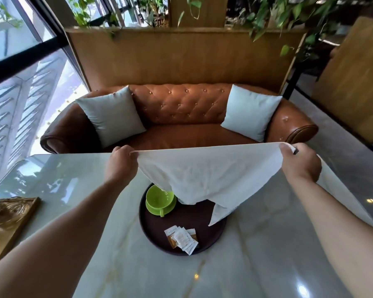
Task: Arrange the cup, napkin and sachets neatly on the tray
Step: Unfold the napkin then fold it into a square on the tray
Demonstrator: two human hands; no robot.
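A white cloth napkin (205, 175) hangs spread in the air above the table. My left hand (121, 164) pinches its left corner and my right hand (299, 164) pinches its right corner. Its lower edge droops onto the round dark brown tray (215, 237) below. On the tray's far left stands a lime green cup (158, 196) on a matching saucer (170, 208), partly hidden by the napkin. Several white and brown sachets (181, 238) lie in a loose overlapping pile near the tray's front rim.
The tray rests on a glossy pale marble table (73, 203). A gold ornate box (7, 220) sits at the table's left edge. Beyond the table stands a brown leather sofa (181, 108) with two pale cushions. A window wall is on the left.
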